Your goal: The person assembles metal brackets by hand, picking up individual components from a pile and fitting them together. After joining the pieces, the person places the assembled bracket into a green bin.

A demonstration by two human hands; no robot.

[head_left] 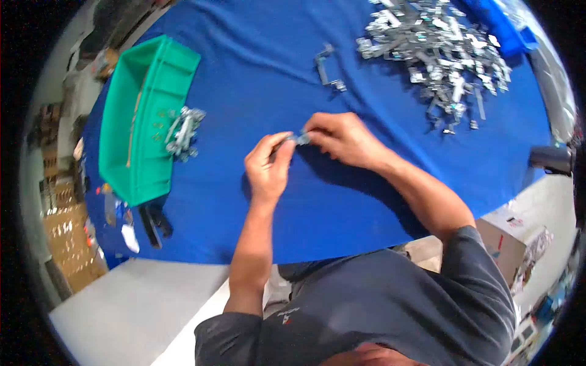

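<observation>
My left hand (268, 163) and my right hand (343, 138) meet over the blue cloth (317, 216), fingers closed on a small metal part (299, 139) between them. The part is mostly covered by the fingertips, so its shape is unclear. Beyond my hands lies a separate bracket-like metal piece (325, 68). A large heap of metal pieces (436, 52) spreads at the upper right. On the left, a small pile of metal pieces (183, 133) rests against the side of a green bin (180, 70).
A blue container (497, 24) stands behind the heap. A dark cylindrical object (550, 158) is at the right table edge. Black objects (152, 224) lie below the green bin. A cardboard box (503, 241) stands beyond the table at the lower right.
</observation>
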